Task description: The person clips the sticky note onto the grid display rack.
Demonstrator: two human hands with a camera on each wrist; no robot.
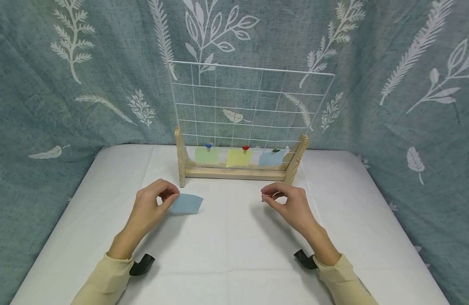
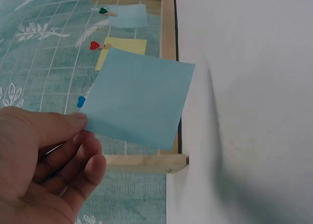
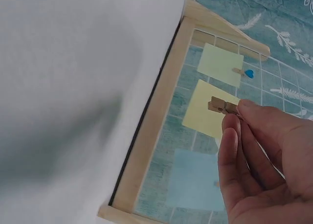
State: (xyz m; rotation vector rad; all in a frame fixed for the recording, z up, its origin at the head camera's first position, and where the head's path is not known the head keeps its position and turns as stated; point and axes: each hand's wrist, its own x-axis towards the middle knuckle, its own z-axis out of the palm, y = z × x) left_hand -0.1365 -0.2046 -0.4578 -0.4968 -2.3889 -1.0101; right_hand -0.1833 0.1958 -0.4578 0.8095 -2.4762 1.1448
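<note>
My left hand point(image 1: 152, 205) pinches a square sheet of blue paper point(image 2: 139, 99) by one corner between thumb and forefinger, held above the table in front of the rack's left post. My right hand point(image 1: 289, 205) pinches a small wooden clothespin point(image 3: 222, 105) between thumb and fingertips, in front of the rack's right side. A white wire grid point(image 1: 249, 89) stands upright in a wooden base point(image 1: 234, 173). Clipped along its lower part are a green sheet point(image 1: 206, 156), a yellow sheet point(image 1: 238, 158) and a blue sheet point(image 1: 271, 159), with blue, red and green clip ornaments.
The rack stands on a white-covered table point(image 1: 226, 245), toward its back edge. Behind and around hangs a teal curtain point(image 1: 116, 76) with white leaf prints. Black wrist-worn pieces point(image 1: 142, 264) sit at both cuffs.
</note>
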